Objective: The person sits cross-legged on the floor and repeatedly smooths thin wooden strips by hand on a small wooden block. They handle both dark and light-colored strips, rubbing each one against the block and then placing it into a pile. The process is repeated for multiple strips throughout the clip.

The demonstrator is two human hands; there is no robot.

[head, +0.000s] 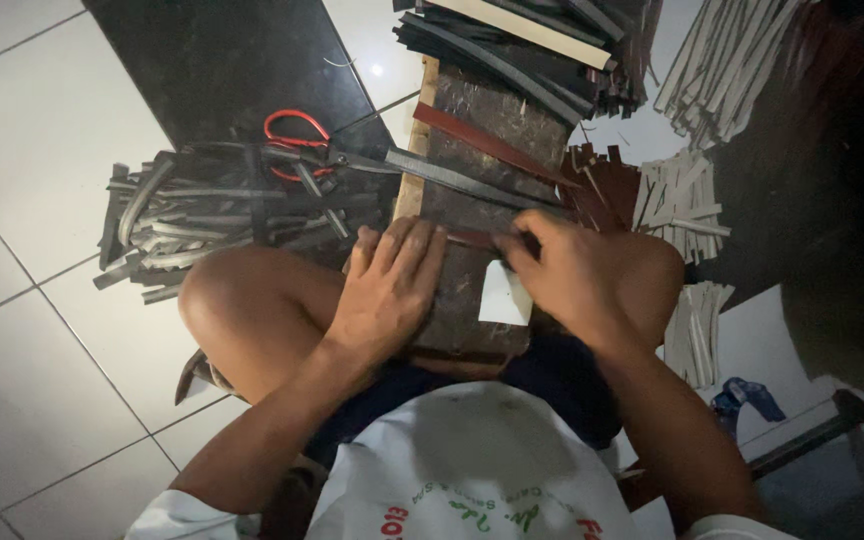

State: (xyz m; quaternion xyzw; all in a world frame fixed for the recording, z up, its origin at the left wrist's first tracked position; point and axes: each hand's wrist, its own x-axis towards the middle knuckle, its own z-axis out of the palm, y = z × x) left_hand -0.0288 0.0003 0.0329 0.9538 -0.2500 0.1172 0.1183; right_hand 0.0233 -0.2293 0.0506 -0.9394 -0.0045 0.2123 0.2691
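A dark wooden board (482, 125) rests across my lap, between my bent knees. My left hand (387, 290) lies flat on the board's near left part, fingers pressing a dark reddish strip (472, 240). My right hand (567, 275) pinches the same strip at its right end, over the board's right edge. Another reddish strip (482, 142) and a long dark strip (462, 182) lie slanted on the board beyond my hands. A white patch (504, 296) shows on the board under my right hand.
Red-handled scissors (297, 135) lie on a heap of dark strips (202, 215) at the left, on white floor tiles. More dark strips (527, 45) are stacked beyond the board. Pale strips (692, 200) are piled at the right. A blue object (747, 395) lies lower right.
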